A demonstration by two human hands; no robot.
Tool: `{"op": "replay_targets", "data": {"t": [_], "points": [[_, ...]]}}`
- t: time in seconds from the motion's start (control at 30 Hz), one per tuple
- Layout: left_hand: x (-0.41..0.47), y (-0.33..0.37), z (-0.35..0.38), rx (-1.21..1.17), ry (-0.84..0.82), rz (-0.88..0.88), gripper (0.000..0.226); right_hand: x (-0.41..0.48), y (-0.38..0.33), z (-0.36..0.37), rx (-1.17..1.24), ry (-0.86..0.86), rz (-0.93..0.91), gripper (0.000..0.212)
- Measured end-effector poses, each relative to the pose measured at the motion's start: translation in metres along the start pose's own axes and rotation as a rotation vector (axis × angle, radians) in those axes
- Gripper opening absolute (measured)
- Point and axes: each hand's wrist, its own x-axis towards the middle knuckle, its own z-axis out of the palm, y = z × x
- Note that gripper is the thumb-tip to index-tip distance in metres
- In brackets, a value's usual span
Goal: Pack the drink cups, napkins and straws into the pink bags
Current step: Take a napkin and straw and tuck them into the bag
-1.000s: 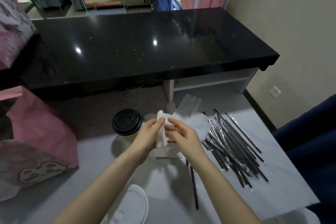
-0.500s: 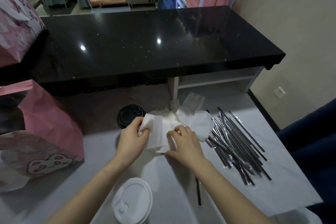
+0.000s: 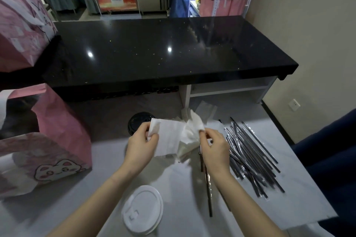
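Standing left of the black-lidded cup [image 3: 139, 121], the pink bag [image 3: 63, 132] gapes open, its inside too dark to read. Just nearer the person than that cup, a white napkin [image 3: 171, 138] is held with its long axis left to right, creased and crumpled toward its right end. The left hand [image 3: 141, 145] pinches its left corner; the right hand [image 3: 213, 147] pinches the crumpled end. Wrapped straws [image 3: 250, 158] fan out right of the cup.

Bag [image 3: 63, 146] left, straws [image 3: 250, 159] right, napkin [image 3: 173, 138] between, seemingly.

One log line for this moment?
left hand pinches napkins | right hand pinches napkins | napkins outside pink bag
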Motion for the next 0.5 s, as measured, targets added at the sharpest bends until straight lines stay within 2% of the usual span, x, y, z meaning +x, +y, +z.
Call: {"op": "replay_targets", "data": {"t": [0.07,0.13,0.23,0.3,0.33,0.4,0.5], "points": [[-0.001,0.005,0.002,-0.124,-0.015,-0.048,0.021,0.002,-0.015,-0.007,0.101,0.066,0.003,0.013],[-0.002,0.013,0.003,-0.297,-0.056,-0.105,0.024,0.0,-0.031,-0.01,0.137,0.046,-0.092,0.012],[-0.004,0.02,0.003,-0.629,-0.207,-0.239,0.025,-0.011,-0.05,-0.002,0.011,-0.108,-0.35,0.02],[-0.006,0.019,-0.003,-0.841,-0.318,-0.31,0.04,-0.018,-0.057,0.007,-0.091,-0.261,-0.445,0.029],[-0.008,0.018,-0.008,-0.88,-0.339,-0.302,0.045,-0.021,-0.06,0.011,-0.129,-0.339,-0.469,0.034],[-0.012,0.015,-0.021,-0.819,-0.289,-0.206,0.036,-0.027,-0.067,0.017,-0.137,-0.44,-0.482,0.042],[-0.018,0.01,-0.051,-0.646,-0.132,-0.1,0.029,-0.029,-0.087,0.025,0.034,-0.387,-0.401,0.041]]}}
